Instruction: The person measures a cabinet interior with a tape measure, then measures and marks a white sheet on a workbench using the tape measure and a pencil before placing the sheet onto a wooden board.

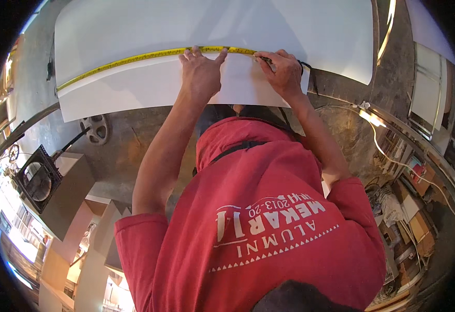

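A yellow tape measure blade (134,59) runs across a large white panel (134,27), along the far edge of a white strip (134,85) nearer my body. My left hand (202,74) lies over the strip with its fingers spread, fingertips resting on the blade. At the blade's right end, my right hand (284,72) pinches a thin dark marking tool between thumb and fingers; its exact kind is unclear. A black cord or strap (307,65) shows just beyond that hand. Whether the tape's case is under the right hand cannot be told.
A dark spoked wheel (96,129) is beneath the strip's left side. A black-framed fan or speaker (38,179) stands lower left by box-like cabinets (69,187). At right are a lit lamp (372,117) with a pale cable (391,160), and stacked boards and scrap (414,222).
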The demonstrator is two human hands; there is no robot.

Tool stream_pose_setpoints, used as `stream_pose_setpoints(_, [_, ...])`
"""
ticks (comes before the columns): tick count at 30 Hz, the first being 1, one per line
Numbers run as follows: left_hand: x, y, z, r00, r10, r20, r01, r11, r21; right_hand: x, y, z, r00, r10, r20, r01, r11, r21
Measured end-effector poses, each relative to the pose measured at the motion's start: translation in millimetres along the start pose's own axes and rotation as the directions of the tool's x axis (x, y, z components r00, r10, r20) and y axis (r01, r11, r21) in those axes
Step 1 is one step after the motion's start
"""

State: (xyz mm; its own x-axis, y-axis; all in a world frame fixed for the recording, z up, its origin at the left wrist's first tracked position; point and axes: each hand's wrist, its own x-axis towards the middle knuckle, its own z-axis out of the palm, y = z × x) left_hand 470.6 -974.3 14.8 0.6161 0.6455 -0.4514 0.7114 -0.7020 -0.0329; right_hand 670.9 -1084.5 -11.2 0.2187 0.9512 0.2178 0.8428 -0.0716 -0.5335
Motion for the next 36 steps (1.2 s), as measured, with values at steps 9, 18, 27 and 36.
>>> stream_pose_setpoints(9, [0.7, 0.3, 0.1, 1.000, -0.006, -0.007, 0.005, 0.999, -0.048, -1.0, 4.1, 3.4, 0.998, 0.051, 0.025, -0.050, 0.998, -0.045])
stream_pose_setpoints(18, [0.8, 0.7, -1.1, 1.000, 0.006, -0.001, -0.006, 1.000, 0.002, 0.7, 1.4, 2.0, 1.000, 0.016, 0.002, -0.016, 1.000, -0.006])
stream_pose_setpoints(27, [-0.9, -0.2, 1.4, 1.000, 0.004, 0.002, -0.004, 1.000, -0.015, -1.8, 0.3, 4.2, 0.999, 0.043, 0.001, -0.043, 0.999, -0.008])
stream_pose_setpoints(36, [2.3, 0.0, 3.3, 1.000, 0.019, -0.021, -0.019, 1.000, -0.002, -2.0, 8.2, 0.5, 1.000, 0.008, -0.009, -0.007, 0.993, 0.118])
